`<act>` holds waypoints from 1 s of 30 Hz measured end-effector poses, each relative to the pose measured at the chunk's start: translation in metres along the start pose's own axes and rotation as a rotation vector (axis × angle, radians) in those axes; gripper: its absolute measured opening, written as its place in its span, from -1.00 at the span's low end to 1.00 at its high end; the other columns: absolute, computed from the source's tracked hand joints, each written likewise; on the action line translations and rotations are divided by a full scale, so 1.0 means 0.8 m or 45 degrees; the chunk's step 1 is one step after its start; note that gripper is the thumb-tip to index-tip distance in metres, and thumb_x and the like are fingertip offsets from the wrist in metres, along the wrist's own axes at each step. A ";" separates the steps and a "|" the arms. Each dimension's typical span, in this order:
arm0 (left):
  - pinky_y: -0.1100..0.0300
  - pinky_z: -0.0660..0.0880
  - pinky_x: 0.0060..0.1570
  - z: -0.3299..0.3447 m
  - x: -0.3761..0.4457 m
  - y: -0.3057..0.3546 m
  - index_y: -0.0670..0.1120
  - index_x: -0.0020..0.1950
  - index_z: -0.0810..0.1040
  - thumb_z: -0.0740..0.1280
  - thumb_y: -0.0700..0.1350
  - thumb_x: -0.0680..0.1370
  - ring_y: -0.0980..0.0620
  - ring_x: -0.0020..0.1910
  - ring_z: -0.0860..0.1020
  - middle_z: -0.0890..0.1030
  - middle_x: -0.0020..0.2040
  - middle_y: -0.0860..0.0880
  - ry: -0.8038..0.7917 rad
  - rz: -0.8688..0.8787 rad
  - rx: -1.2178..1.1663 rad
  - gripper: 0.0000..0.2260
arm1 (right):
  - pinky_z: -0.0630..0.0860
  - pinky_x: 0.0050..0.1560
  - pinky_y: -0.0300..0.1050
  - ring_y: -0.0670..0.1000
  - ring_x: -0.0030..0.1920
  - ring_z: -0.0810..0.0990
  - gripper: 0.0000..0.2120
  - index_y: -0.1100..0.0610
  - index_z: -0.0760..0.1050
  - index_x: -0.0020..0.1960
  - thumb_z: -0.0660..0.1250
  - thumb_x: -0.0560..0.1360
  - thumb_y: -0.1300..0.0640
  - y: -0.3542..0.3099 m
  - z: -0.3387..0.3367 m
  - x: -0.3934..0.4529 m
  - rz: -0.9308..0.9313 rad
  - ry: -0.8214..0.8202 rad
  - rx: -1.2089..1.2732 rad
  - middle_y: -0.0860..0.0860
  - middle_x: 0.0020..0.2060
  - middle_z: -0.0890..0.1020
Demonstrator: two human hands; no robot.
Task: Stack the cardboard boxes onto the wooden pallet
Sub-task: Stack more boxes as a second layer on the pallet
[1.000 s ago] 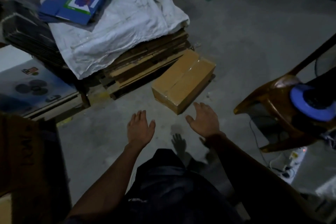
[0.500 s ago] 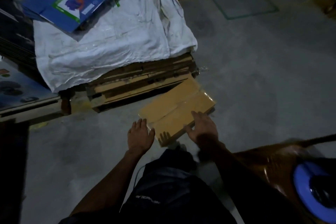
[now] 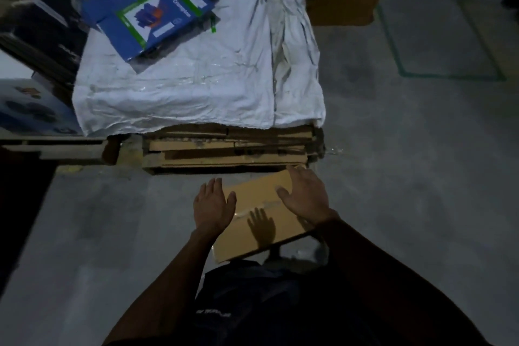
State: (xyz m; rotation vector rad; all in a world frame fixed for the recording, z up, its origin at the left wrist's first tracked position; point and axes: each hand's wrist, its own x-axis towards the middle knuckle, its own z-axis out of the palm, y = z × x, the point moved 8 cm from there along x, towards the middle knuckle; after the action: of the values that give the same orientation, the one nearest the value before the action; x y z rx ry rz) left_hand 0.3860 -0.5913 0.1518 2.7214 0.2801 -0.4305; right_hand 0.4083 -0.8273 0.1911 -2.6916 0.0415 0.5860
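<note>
Brown taped cardboard box (image 3: 252,222), flat-topped, lies under both hands' spread fingers (image 3: 213,185).

A blue printed carton (image 3: 153,12) lies on a white sheet (image 3: 202,78).

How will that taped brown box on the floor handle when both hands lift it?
The cardboard box looks sealed and square-edged, so it should stay stiff rather than sag. It is long and flat, so it will probably not tip if gripped at both ends. The left hand and right hand are open over it; weight cannot be judged.
</note>
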 end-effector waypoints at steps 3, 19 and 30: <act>-0.08 0.24 0.44 0.016 -0.001 0.032 -0.20 0.54 0.24 0.18 0.09 0.65 -0.19 0.50 0.25 0.31 0.52 -0.18 0.085 -0.176 -0.094 -0.45 | 0.10 0.55 0.10 0.14 0.59 0.09 -0.30 0.06 0.09 0.62 0.18 0.60 -0.22 0.024 -0.012 0.039 -0.138 -0.128 -0.084 0.11 0.60 0.15; -0.11 0.45 0.19 0.066 -0.110 0.137 -0.25 0.37 0.44 -0.07 0.24 0.49 -0.25 0.26 0.47 0.52 0.31 -0.24 0.453 -0.868 -0.348 -0.28 | 0.12 0.53 0.15 0.15 0.57 0.13 -0.30 0.05 0.09 0.61 0.21 0.59 -0.21 0.040 -0.048 0.098 -0.857 -0.459 -0.387 0.12 0.58 0.20; -0.04 0.29 0.42 0.138 -0.120 0.096 -0.18 0.55 0.23 0.18 0.13 0.63 -0.15 0.47 0.31 0.33 0.51 -0.16 0.521 -1.347 -1.047 -0.41 | 0.21 0.51 0.21 0.16 0.57 0.15 -0.20 0.02 0.07 0.62 0.30 0.53 -0.27 -0.016 0.015 0.125 -0.968 -0.681 -0.445 0.08 0.59 0.19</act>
State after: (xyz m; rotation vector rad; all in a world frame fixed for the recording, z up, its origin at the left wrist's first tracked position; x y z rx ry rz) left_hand 0.2866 -0.7170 0.1109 1.6305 1.6056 0.0318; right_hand 0.4964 -0.8055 0.1454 -2.4617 -1.2538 1.0776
